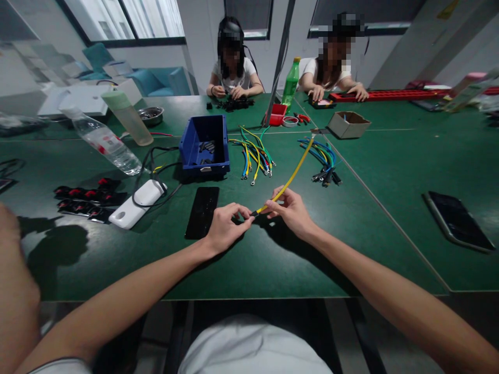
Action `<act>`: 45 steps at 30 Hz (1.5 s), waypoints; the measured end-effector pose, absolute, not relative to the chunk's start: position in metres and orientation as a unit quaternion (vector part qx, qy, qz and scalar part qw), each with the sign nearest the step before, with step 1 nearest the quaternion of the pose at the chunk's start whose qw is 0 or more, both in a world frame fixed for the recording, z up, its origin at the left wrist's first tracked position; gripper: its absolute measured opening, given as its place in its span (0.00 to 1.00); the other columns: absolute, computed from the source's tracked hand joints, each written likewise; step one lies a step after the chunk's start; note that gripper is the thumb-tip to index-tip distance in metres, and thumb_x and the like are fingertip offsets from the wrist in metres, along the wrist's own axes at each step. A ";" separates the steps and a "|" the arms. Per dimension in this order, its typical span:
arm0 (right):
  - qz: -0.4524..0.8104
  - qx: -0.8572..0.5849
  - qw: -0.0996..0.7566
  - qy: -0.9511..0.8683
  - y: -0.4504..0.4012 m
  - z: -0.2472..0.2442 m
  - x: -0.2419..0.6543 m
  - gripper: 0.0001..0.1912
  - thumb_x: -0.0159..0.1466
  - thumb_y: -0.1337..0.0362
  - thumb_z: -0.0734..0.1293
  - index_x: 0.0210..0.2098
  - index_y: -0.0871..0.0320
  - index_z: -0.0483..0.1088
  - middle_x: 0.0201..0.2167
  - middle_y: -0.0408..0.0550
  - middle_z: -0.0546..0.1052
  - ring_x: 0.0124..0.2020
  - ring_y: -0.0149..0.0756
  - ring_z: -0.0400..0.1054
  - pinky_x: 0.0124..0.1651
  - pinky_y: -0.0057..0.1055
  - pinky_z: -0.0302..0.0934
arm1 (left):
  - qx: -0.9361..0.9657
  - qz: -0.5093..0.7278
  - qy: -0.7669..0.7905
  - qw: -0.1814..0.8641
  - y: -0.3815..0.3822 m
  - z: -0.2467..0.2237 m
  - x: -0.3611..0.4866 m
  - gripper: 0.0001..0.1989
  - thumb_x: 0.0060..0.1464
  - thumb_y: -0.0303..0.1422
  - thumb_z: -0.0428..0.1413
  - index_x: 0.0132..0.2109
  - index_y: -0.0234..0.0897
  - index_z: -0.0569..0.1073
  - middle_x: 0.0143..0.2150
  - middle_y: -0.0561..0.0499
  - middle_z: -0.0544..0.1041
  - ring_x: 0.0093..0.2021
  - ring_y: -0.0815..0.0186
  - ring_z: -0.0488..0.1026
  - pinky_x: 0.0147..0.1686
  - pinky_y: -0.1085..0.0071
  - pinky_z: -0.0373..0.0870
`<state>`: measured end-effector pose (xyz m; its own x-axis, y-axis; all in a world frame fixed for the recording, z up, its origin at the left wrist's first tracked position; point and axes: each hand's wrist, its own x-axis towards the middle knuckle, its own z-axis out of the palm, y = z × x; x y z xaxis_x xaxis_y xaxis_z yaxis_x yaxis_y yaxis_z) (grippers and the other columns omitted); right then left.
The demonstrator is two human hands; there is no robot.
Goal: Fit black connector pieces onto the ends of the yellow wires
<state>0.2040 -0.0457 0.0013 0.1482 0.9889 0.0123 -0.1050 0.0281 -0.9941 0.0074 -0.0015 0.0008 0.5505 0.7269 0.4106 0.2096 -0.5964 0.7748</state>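
My right hand (290,209) grips a yellow wire (293,174) near its lower end; the wire rises diagonally away toward the far right. My left hand (228,224) pinches the small black piece (254,213) at that wire's tip, fingertips almost touching the right hand's. Both hands hover just above the green table (273,259). A black phone (201,211) lies flat just left of my left hand.
Two bundles of coloured wires (255,153) (323,161) lie beyond my hands. A blue bin (205,143), white power bank (136,203), black-red parts (88,200), bottles (105,143) and a second phone (458,221) are around. Two people work at the far side.
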 end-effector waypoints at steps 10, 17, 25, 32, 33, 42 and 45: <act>0.485 -0.504 0.567 -0.436 -0.046 0.003 0.202 0.18 0.54 0.58 0.73 0.34 0.54 0.60 0.26 0.36 0.72 0.28 0.36 0.76 0.27 0.29 0.70 | 0.823 0.368 0.281 0.328 -0.001 0.001 0.007 0.04 0.52 0.28 0.59 0.30 0.36 0.70 0.33 0.49 0.77 0.34 0.66 0.75 0.34 0.69 0.70; 0.485 -0.499 0.575 -0.431 -0.046 0.001 0.203 0.18 0.53 0.58 0.73 0.35 0.54 0.60 0.26 0.36 0.71 0.28 0.37 0.76 0.27 0.29 0.70 | 0.837 0.354 0.273 0.316 -0.003 0.003 0.007 0.03 0.52 0.27 0.58 0.33 0.36 0.70 0.35 0.49 0.76 0.35 0.67 0.73 0.36 0.70 0.69; 0.481 -0.508 0.590 -0.403 -0.045 0.003 0.203 0.19 0.51 0.57 0.74 0.34 0.53 0.61 0.27 0.36 0.71 0.28 0.36 0.75 0.28 0.30 0.70 | 0.836 0.353 0.293 0.301 -0.003 0.004 0.008 0.06 0.50 0.27 0.59 0.38 0.35 0.71 0.36 0.50 0.75 0.35 0.67 0.72 0.35 0.72 0.69; 0.482 -0.505 0.601 -0.389 -0.045 0.003 0.204 0.19 0.52 0.58 0.74 0.34 0.53 0.61 0.28 0.37 0.70 0.28 0.36 0.75 0.28 0.29 0.70 | 0.823 0.339 0.331 0.315 -0.002 0.003 0.008 0.07 0.51 0.29 0.59 0.40 0.35 0.73 0.31 0.52 0.76 0.30 0.70 0.72 0.32 0.74 0.69; 0.482 -0.505 0.602 -0.388 -0.044 0.003 0.204 0.19 0.52 0.58 0.74 0.34 0.53 0.61 0.28 0.37 0.70 0.28 0.36 0.75 0.28 0.29 0.70 | 0.821 0.338 0.332 0.319 -0.002 0.003 0.008 0.07 0.51 0.29 0.59 0.39 0.35 0.74 0.31 0.52 0.76 0.30 0.70 0.72 0.32 0.74 0.69; 0.482 -0.501 0.601 -0.395 -0.045 0.004 0.204 0.18 0.52 0.58 0.74 0.34 0.53 0.60 0.28 0.37 0.70 0.28 0.35 0.75 0.28 0.29 0.69 | 0.814 0.343 0.330 0.332 -0.001 0.002 0.008 0.06 0.51 0.29 0.59 0.38 0.34 0.75 0.31 0.52 0.77 0.29 0.70 0.72 0.31 0.74 0.68; 0.486 -0.500 0.598 -0.396 -0.045 0.004 0.204 0.18 0.52 0.58 0.73 0.34 0.53 0.60 0.28 0.37 0.70 0.29 0.36 0.75 0.28 0.29 0.70 | 0.815 0.344 0.326 0.333 -0.001 0.002 0.008 0.05 0.52 0.29 0.59 0.37 0.34 0.75 0.31 0.52 0.77 0.29 0.69 0.73 0.32 0.74 0.69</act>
